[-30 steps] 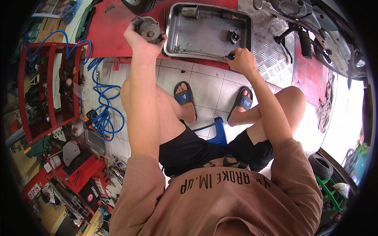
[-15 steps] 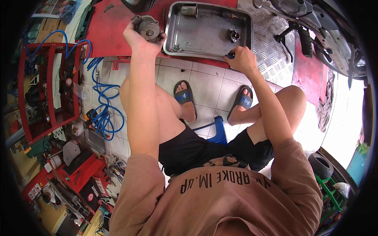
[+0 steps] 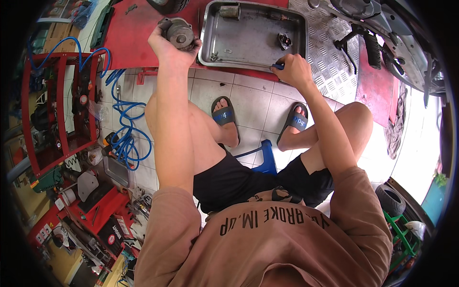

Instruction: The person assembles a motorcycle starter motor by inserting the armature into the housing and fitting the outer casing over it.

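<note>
My left hand [image 3: 168, 50] is raised over the red bench, its fingers wrapped round a dirty, round grey metal housing [image 3: 181, 36] with a stepped face. At the near right edge of a metal tray [image 3: 206, 33], my right hand [image 3: 294, 69] is closed on a slim blue tool [image 3: 277, 66]; its kind cannot be made out. Inside the tray lie a short metal cylinder [image 3: 230, 12], a small dark metal part [image 3: 284, 41] with a shiny face, and a slender rod-like part [image 3: 278, 16] near the far rim. Several tiny fasteners [image 3: 214, 56] sit in its near left corner.
The red bench top [image 3: 129, 38] is left of the tray, with part of a tyre [image 3: 167, 5] beyond. A motorcycle [image 3: 382, 28] stands over a metal tread plate [image 3: 327, 57] at right. A coiled blue hose [image 3: 126, 148] and a red rack [image 3: 60, 115] are at left.
Both hands keep their grips and stay nearly in place. The right hand's blue tool has turned slightly, and the view has shifted a little.
</note>
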